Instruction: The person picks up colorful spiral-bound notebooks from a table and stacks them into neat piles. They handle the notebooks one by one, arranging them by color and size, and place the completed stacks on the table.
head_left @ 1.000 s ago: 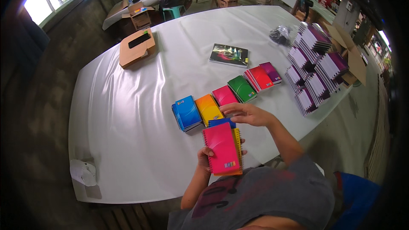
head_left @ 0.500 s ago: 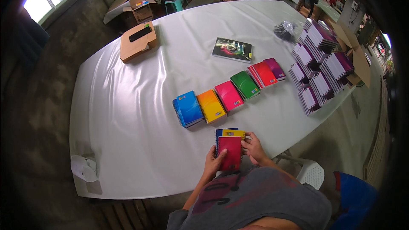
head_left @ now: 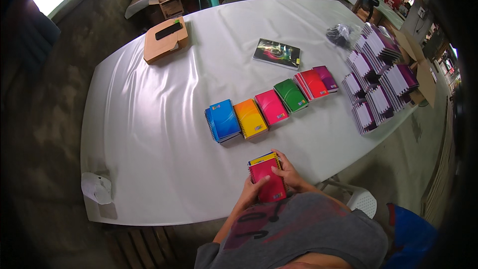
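Both my hands grip a small pack of spiral notebooks (head_left: 269, 177) at the table's near edge. A red cover lies on top, and yellow and blue edges peek out beyond its far end. My left hand (head_left: 253, 189) wraps the left side, thumb on the red cover. My right hand (head_left: 288, 172) closes round the right side and far corner, its thumb also on the cover. Beyond them runs a slanting row of notebook stacks: blue (head_left: 224, 119), yellow (head_left: 250, 118), pink (head_left: 271, 106), green (head_left: 291, 94), red (head_left: 312, 84) and purple (head_left: 325, 78).
Tall piles of purple-and-white notebooks (head_left: 376, 82) stand at the right beside an open carton (head_left: 423, 77). A black-covered book (head_left: 277, 53) lies behind the row, near a clear plastic bag (head_left: 341, 35). Far left, a phone (head_left: 168, 31) rests on a cardboard box (head_left: 154, 47). A white chair (head_left: 362, 201) stands at right.
The notebooks in my hands, fanned apart before, are now nearly lined up under the red one. My right hand has moved in, its thumb now on the red cover.
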Tool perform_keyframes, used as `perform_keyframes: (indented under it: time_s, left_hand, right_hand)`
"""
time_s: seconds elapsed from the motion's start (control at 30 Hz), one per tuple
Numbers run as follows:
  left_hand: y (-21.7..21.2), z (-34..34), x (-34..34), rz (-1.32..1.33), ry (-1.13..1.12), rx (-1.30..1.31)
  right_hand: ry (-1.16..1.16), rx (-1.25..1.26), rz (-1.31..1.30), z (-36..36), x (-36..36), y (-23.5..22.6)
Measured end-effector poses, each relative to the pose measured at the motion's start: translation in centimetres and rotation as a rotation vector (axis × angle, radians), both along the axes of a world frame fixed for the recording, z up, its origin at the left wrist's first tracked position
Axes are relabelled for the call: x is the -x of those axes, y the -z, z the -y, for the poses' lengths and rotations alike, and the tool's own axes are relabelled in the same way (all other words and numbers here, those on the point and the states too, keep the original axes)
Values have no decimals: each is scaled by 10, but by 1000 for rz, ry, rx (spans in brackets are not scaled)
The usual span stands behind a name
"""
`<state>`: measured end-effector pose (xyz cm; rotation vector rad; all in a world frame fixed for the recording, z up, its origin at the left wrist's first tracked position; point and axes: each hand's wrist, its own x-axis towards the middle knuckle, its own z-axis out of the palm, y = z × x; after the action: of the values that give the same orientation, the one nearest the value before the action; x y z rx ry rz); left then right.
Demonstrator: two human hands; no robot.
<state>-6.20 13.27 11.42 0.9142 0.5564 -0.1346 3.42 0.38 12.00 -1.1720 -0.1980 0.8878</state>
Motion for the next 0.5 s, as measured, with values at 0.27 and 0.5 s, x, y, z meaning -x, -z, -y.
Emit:
perform_keyframes:
  time_s: [0.27,0.5]
  left_hand:
    - [-3,-4,6,-32,-57,174]
    - [-27,-27,-28,75,67,220]
  right_hand:
    - [-38,712,1285,18,-111,9]
    - [-101,1463,1397,31,-215,-20]
